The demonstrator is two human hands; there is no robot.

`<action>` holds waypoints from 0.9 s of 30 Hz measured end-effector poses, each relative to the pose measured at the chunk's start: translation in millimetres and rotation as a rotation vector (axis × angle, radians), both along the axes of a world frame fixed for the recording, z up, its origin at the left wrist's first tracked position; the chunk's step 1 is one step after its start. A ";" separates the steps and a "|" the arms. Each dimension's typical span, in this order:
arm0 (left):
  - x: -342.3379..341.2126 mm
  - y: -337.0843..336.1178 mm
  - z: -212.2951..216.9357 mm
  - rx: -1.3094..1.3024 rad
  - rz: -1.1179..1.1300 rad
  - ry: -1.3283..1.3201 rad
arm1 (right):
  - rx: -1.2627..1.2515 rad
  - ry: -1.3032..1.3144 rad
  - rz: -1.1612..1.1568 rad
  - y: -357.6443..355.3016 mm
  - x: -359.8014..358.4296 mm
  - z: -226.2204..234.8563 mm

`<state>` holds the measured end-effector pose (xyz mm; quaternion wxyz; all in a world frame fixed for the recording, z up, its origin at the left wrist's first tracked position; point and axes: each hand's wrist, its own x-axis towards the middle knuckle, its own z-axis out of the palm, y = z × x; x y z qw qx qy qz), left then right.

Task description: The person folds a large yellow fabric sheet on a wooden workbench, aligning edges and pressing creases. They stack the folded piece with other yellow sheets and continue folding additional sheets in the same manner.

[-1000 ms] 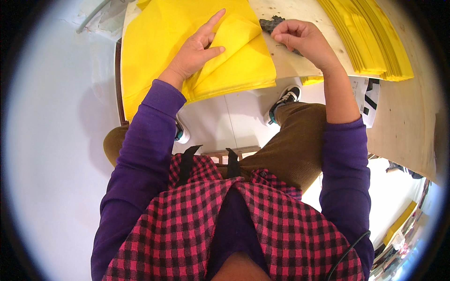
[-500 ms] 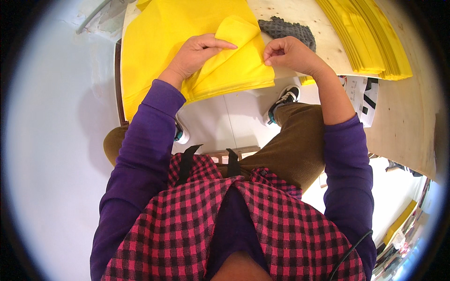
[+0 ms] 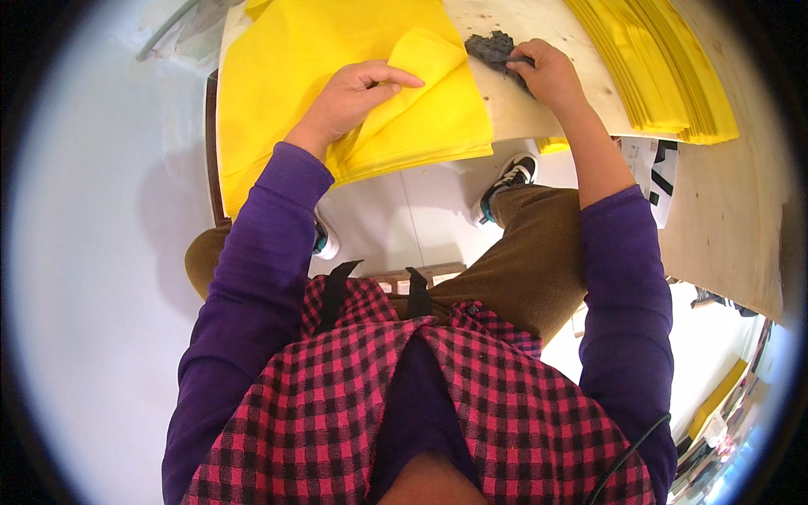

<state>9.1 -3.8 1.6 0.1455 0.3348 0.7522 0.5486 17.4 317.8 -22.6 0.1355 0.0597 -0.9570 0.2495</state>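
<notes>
Yellow sheets (image 3: 337, 59) cut off at top edge. Left hand (image 3: 349, 97) now pinches a folded sheet corner (image 3: 425, 55) — right hand (image 3: 547, 76) has shifted, gripping the dark grey pad (image 3: 492, 46) on the worktop (image 3: 539, 114).

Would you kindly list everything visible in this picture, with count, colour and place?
folded yellow sheet: one, yellow, on top of the near pile, under the left hand
pile of yellow sheets: one, yellow, on the table's left part, overhanging its near edge
stack of yellow sheets: one, yellow, fanned along the table's right part
dark grey pad: one, dark grey, on the table between the piles, under the right hand's fingertips
wooden table: one, pale wood, across the top and right
printed paper: one, white and black, below the table's edge at right
shoes: two, black and white, on the pale floor
left hand: one, resting on the folded sheet
right hand: one, touching the pad
</notes>
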 end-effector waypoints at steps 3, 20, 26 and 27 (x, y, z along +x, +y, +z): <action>0.9 0.5 0.5 0.004 0.000 -0.019 | 0.000 0.001 -0.109 -4.3 -3.0 -1.4; -0.3 -0.3 -1.2 -0.004 -0.005 0.016 | -0.460 -0.500 0.506 -43.6 34.5 34.4; -0.5 -0.9 0.0 -0.029 -0.012 -0.017 | -0.446 -0.424 0.459 -44.1 31.3 33.5; -1.0 -2.0 1.1 -0.049 -0.020 -0.027 | -0.431 -0.405 0.456 -44.3 31.3 34.8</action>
